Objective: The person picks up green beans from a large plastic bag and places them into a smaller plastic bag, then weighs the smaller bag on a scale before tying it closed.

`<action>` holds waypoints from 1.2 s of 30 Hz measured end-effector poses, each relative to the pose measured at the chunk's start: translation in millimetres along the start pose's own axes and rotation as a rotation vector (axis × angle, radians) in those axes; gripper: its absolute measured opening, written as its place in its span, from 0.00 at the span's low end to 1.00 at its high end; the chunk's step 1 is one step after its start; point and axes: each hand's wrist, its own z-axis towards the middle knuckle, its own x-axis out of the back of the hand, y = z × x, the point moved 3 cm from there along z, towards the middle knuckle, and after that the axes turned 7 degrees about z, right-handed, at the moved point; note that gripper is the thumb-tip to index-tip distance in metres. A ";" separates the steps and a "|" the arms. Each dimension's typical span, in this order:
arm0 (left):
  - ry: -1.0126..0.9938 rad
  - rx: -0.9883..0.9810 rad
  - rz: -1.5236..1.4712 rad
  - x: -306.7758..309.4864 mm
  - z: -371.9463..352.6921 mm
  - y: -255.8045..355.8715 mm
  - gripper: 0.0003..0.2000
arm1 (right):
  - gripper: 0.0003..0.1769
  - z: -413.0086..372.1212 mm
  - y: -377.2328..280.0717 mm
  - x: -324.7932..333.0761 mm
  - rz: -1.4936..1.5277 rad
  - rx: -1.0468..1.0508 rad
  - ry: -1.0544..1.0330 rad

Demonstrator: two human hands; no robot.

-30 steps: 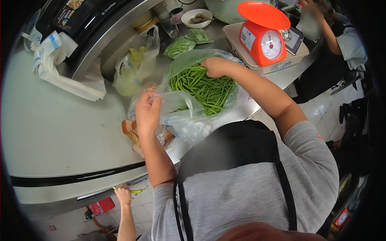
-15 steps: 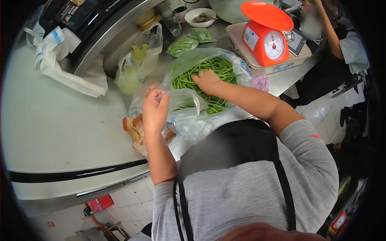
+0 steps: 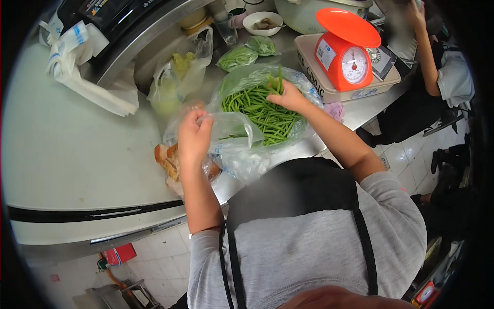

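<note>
A large clear plastic bag (image 3: 307,90) lies wide open on the steel counter, with a heap of green beans (image 3: 262,116) inside it. My right hand (image 3: 288,98) is closed round a small bunch of green beans (image 3: 276,82), held just above the heap at its right side. To the left, my left hand (image 3: 194,131) pinches a small clear plastic bag (image 3: 231,126), its mouth stretched toward the heap. Under my left forearm lie pieces of bread (image 3: 167,159) in clear wrapping.
An orange scale (image 3: 343,62) stands on a lidded box (image 3: 309,62) at the right. Two filled bags of green beans (image 3: 237,58), a bowl (image 3: 261,23) and a bag of leafy greens (image 3: 180,67) sit behind. Another person's arm (image 3: 426,56) shows at upper right.
My right hand has come up out of the heap and moved right, now with a bunch of green beans in it. My left hand keeps its pinch on the small bag.
</note>
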 end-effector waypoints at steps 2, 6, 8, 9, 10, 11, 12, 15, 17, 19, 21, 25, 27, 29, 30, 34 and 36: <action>0.002 0.015 -0.027 -1.7 0.9 -5.3 0.09 | 0.17 3.0 12.4 -1.5 -0.016 0.009 -0.057; 0.009 0.034 -0.043 -2.7 1.2 -11.8 0.08 | 0.15 8.6 -1.6 -4.1 0.074 0.019 -0.012; 0.004 0.048 -0.036 -1.9 0.7 -5.8 0.08 | 0.12 8.1 -23.0 -1.9 0.126 0.067 0.010; 0.002 0.027 -0.021 -1.3 0.8 -1.6 0.08 | 0.10 11.6 -15.8 -2.5 0.125 0.092 0.015; -0.001 0.007 -0.007 -0.8 1.1 2.6 0.08 | 0.10 8.6 -7.3 -2.7 0.051 0.057 -0.016; -0.003 -0.012 0.007 -1.2 1.2 5.0 0.08 | 0.10 4.2 0.8 -2.3 -0.024 0.023 -0.048; -0.011 -0.013 -0.035 -2.7 1.3 5.5 0.08 | 0.10 0.7 5.0 -2.6 -0.099 -0.010 -0.081; -0.028 -0.025 -0.176 -5.7 5.1 8.8 0.07 | 0.10 2.0 11.7 -3.7 0.107 -0.090 -0.148; -0.049 -0.031 -0.281 -6.3 6.1 9.8 0.07 | 0.10 3.0 -21.7 -6.2 0.322 -0.081 -0.058; -0.050 -0.032 -0.271 -8.7 11.8 11.1 0.07 | 0.09 0.9 -76.0 -6.8 0.605 -0.056 -0.051; -0.047 -0.040 -0.260 -13.3 17.5 14.0 0.07 | 0.08 -9.0 -130.4 -11.4 0.836 0.003 -0.139; -0.051 -0.031 -0.198 -22.1 24.5 21.3 0.07 | 0.06 -33.4 -168.3 -43.4 0.642 0.288 -0.287; -0.062 -0.017 -0.247 -25.6 26.9 19.3 0.06 | 0.06 -40.0 -163.2 -62.0 0.361 0.426 -0.275; -0.078 -0.005 -0.391 -29.3 29.0 11.2 0.05 | 0.06 -43.0 -145.8 -78.0 0.114 0.491 -0.201; -0.070 0.008 -0.400 -27.3 27.8 11.8 0.05 | 0.09 -39.4 -128.8 -82.3 0.016 0.448 -0.205; -0.048 -0.048 -0.399 -30.8 17.5 6.5 0.04 | 0.15 -28.1 -83.7 -93.2 -0.340 0.167 -0.310; -0.031 -0.138 -0.314 -39.7 11.6 11.4 0.04 | 0.17 -25.2 -69.5 -100.8 -0.560 0.038 -0.539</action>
